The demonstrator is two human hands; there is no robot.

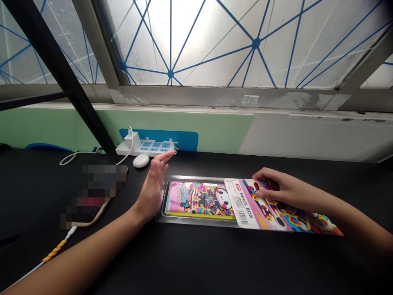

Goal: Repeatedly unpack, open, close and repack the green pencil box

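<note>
A colourful pencil box (199, 199) lies flat in clear plastic packaging on the black table (196, 262). A printed card sleeve (276, 211) labelled "PENCIL BOX" sticks out of the packaging to the right. My right hand (284, 189) rests on that sleeve, fingers curled and pressing its top. My left hand (153, 184) stands on edge at the packaging's left end, fingers stretched out and apart, holding nothing.
A white power strip (147, 146) with a plugged-in charger sits at the back by the wall, a small white oval object (141, 160) in front of it. A blurred-out item (95, 192) and a cable (55, 250) lie at the left. Behind is a window.
</note>
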